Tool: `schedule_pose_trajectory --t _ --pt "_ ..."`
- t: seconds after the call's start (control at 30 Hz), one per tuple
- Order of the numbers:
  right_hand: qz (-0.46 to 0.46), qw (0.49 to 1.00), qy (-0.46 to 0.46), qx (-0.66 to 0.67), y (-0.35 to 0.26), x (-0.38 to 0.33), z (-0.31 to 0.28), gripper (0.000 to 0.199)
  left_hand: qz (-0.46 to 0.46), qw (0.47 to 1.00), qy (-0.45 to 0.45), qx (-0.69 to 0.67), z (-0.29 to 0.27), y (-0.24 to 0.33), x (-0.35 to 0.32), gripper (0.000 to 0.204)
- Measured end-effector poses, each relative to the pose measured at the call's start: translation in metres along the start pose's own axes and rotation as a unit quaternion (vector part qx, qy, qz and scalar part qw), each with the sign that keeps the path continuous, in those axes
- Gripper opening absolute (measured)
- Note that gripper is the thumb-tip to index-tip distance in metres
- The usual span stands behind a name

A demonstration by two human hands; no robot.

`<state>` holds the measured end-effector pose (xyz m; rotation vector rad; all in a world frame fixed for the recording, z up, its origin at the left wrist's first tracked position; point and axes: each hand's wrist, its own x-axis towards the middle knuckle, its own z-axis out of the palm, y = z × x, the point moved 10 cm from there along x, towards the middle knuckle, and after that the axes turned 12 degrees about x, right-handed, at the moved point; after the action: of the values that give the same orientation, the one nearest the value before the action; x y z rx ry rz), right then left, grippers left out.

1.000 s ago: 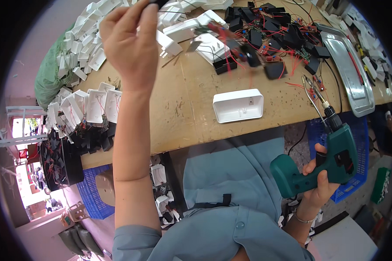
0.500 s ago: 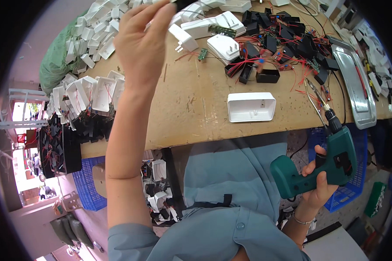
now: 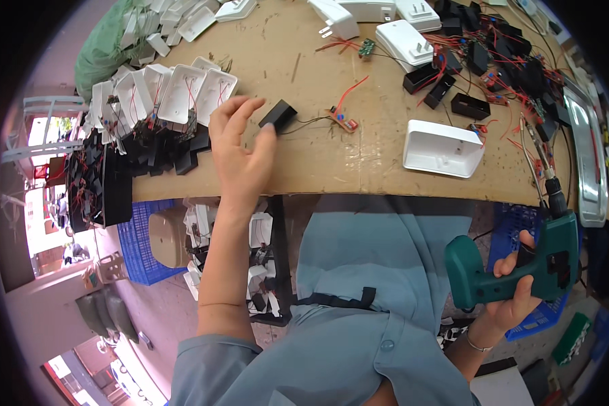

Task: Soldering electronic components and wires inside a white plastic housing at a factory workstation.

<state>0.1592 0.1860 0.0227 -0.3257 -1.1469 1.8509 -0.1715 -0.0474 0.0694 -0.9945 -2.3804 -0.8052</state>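
My left hand (image 3: 240, 152) is over the table with its fingers apart, the thumb slightly blurred. Just beyond its thumb lies a small black box (image 3: 279, 115); whether they touch is unclear. Dark wires run from that box to a small circuit board (image 3: 344, 120) with blue parts and a red wire. My right hand (image 3: 514, 298) is wrapped round the handle of a green soldering gun (image 3: 555, 254), its metal tip pointing up over the table's front edge. Between the hands, an open white plastic housing (image 3: 443, 150) rests near the edge, its hollow side facing me.
White housings with red wires (image 3: 183, 95) stand in a row at left, with black boxes (image 3: 162, 152) before them. Black boxes and wired boards (image 3: 501, 54) heap up at the far right, beside white plug housings (image 3: 402, 42) and a metal tray (image 3: 592, 183). Blue crates (image 3: 142, 247) stand below.
My left hand has come down from the far side toward me, and the black box with its board now lies on the table. The right hand keeps its hold on the soldering gun.
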Motion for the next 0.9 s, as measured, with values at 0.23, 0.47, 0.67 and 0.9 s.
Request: schedule_pose_trajectory --t 0.23,0.47,0.67,0.9 --pt "0.028 0.996 -0.041 0.069 0.018 0.004 0.029 0.063 0.107 0.986 -0.074 0.1 0.044 0.07 0.036 0.02" --pt "0.081 0.987 -0.051 0.129 0.049 0.016 0.048 0.067 0.086 0.974 -0.197 0.075 0.085 0.066 0.03 0.015" --pt "0.121 0.969 -0.07 0.204 0.071 0.025 0.051 0.068 0.045 0.964 -0.185 -0.186 0.068 0.086 0.004 0.006" --pt "0.144 0.959 -0.072 0.232 0.094 0.035 0.077 0.075 0.134 0.95 -0.153 -0.239 0.053 0.111 -0.016 0.015"
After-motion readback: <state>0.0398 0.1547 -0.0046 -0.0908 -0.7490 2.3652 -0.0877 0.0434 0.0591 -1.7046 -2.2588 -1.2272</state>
